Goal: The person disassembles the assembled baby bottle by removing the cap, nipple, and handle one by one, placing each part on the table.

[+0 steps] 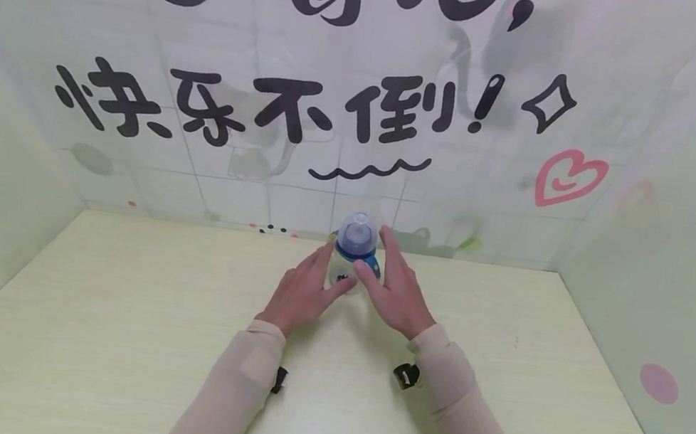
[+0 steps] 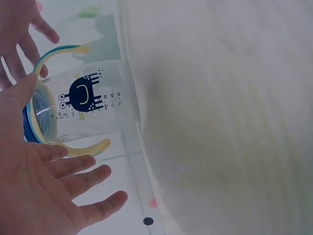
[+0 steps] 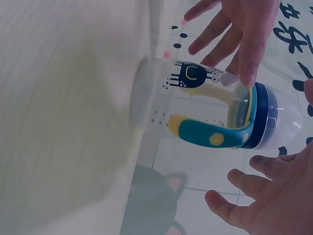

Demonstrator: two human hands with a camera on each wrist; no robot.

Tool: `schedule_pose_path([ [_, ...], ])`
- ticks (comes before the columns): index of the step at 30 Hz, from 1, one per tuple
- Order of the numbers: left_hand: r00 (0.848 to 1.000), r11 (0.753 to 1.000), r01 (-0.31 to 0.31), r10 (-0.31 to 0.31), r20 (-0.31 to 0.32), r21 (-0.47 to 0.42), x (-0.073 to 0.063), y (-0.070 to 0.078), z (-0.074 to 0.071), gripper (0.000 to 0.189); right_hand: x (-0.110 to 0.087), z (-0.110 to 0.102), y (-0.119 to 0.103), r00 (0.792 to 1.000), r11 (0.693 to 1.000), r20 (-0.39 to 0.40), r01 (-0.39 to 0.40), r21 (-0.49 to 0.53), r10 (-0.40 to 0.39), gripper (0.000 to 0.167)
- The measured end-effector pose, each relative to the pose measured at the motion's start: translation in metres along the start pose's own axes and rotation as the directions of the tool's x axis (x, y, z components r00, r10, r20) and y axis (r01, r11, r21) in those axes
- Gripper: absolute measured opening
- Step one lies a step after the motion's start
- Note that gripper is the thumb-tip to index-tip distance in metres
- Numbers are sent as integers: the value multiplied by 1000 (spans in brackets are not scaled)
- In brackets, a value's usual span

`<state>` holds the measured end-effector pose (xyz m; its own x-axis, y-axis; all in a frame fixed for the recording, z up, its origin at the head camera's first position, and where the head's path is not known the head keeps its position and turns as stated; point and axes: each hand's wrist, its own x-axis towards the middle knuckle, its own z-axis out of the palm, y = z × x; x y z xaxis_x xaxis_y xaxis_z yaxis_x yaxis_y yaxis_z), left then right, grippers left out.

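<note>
A clear baby bottle [image 1: 357,236] stands upright near the back edge of the table, with a see-through dome cap, a dark blue collar [image 3: 264,115] and two curved side handles. A dark blue cartoon creature [image 2: 84,95] and measuring marks are printed on its side. My left hand [image 1: 300,294] is at the bottle's left, fingers extended past one handle [image 2: 90,148] and thumb by the collar. On the other side my right hand [image 1: 402,295] spreads its fingers beside the blue-green handle [image 3: 210,136], thumb toward the bottle's front. Neither hand curls round the bottle.
The pale wood-look table [image 1: 147,337] meets a white printed backdrop [image 1: 244,55] just behind the bottle. Side panels [image 1: 656,281] rise at left and right. Black straps [image 1: 406,375] sit at both wrists.
</note>
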<state>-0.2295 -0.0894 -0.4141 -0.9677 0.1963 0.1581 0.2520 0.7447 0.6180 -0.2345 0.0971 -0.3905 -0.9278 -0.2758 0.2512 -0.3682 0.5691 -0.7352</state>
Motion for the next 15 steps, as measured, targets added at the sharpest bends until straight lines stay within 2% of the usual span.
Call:
schedule_pose_path([
  [5,1000,1000,3,-3,1,-5,3,5,1,91,2,3,-2,1000,995,-20,-11,103,13,77],
  [10,999,999,33,-33,6,2,7,7,4,94,5,6,-3,999,987,-43,14,158,-7,75],
  [15,998,997,60,-60,5,-41,13,6,9,91,5,8,-4,999,976,-43,26,217,-17,73],
])
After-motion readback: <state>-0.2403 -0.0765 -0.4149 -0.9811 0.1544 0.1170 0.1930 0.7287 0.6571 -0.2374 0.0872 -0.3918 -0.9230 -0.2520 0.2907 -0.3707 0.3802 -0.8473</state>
